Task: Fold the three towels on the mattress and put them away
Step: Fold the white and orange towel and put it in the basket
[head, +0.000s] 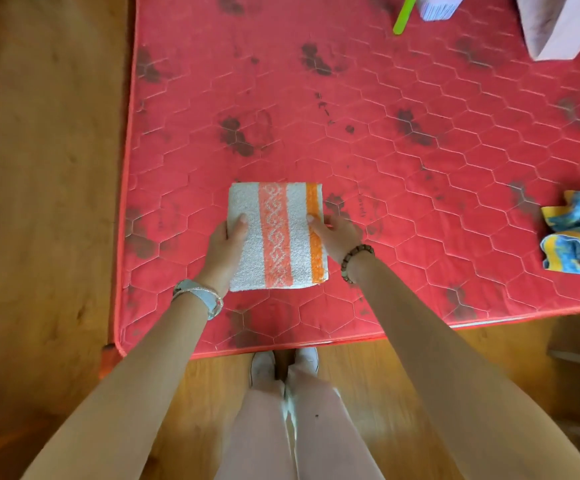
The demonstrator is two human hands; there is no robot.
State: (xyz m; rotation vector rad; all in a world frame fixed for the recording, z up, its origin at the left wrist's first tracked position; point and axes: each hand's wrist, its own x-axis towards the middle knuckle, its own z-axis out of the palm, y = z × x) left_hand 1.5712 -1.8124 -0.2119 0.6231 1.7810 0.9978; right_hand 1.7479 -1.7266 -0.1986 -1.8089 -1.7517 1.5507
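1. Mattress point(385, 150): red, quilted; carries the towels.
2. Striped towel point(278, 237): folded into a small rectangle, flat near the front edge. Folding looks done; not yet put away.
3. Blue towel point(579, 233): crumpled at the right edge, unfolded.
4. Third towel: cannot tell.
5. Left hand point(228, 242), right hand point(335, 233): each clamps one side of the striped towel, thumb on top.

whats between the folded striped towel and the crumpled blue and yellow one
In the head view, only the right hand gripping the striped towel, then bare stained mattress up to the blue and yellow towel.
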